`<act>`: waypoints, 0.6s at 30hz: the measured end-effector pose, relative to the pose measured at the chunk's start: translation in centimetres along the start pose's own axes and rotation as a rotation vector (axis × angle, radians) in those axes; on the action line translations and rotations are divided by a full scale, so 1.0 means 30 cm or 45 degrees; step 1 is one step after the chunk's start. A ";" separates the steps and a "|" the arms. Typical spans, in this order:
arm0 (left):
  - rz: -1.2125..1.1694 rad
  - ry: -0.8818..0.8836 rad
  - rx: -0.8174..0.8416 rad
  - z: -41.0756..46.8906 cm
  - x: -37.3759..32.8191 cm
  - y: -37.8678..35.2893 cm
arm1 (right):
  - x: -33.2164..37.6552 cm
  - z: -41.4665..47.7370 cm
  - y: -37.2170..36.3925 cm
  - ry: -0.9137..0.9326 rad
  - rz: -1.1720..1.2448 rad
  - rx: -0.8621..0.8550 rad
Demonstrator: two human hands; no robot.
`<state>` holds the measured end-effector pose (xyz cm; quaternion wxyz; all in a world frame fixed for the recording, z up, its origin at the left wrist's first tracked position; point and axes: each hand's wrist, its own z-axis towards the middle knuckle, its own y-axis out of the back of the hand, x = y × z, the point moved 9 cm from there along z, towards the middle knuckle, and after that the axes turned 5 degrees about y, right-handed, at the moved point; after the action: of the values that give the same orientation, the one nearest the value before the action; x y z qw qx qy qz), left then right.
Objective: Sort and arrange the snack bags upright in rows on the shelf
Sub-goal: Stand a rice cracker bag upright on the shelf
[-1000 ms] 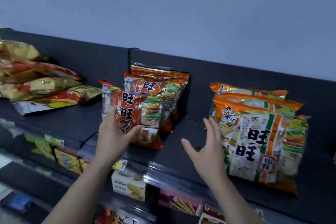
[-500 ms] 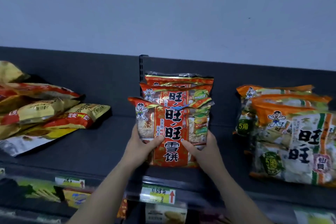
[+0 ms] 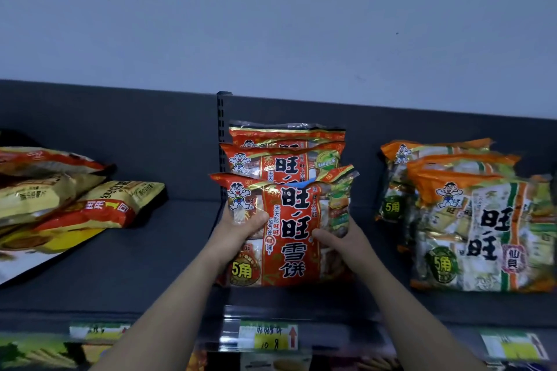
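Note:
A red snack bag (image 3: 289, 229) stands upright at the front of the dark shelf (image 3: 135, 265), in the middle. My left hand (image 3: 238, 229) grips its left side and my right hand (image 3: 337, 238) grips its right side, thumbs on the front. Two more red bags (image 3: 283, 156) stand upright in a row behind it, against the back panel. To the right, a row of orange and green bags (image 3: 482, 232) stands upright. At the left, a pile of yellow and red bags (image 3: 69, 205) lies flat and tilted.
A slotted upright post (image 3: 221, 117) runs up the back panel just left of the red row. Price tags (image 3: 268, 337) line the shelf's front edge. Lower shelves with more goods show below. Bare shelf lies between the three groups.
A second ago both hands were open near the tilted front red bag. They have since closed on its sides and stood it straight in front of the red row.

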<state>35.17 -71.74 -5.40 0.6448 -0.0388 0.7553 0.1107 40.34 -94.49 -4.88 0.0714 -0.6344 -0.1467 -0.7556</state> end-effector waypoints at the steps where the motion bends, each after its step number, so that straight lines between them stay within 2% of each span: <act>1: -0.012 -0.003 -0.013 0.006 -0.002 -0.010 | 0.005 0.004 0.011 0.006 0.009 -0.015; 12: -0.033 -0.071 -0.016 0.030 -0.012 -0.055 | -0.023 -0.006 0.092 0.035 0.054 -0.145; 15: -0.064 -0.110 -0.094 -0.008 -0.039 -0.025 | 0.018 -0.034 0.116 0.087 -0.012 -0.244; 18: 0.078 -0.207 -0.249 -0.066 -0.090 0.007 | 0.084 -0.065 0.138 0.171 -0.232 -0.335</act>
<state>33.66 -72.18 -2.44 0.6934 -0.0693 0.6869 0.2063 39.27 -98.81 -2.15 -0.0716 -0.5703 -0.0984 -0.8124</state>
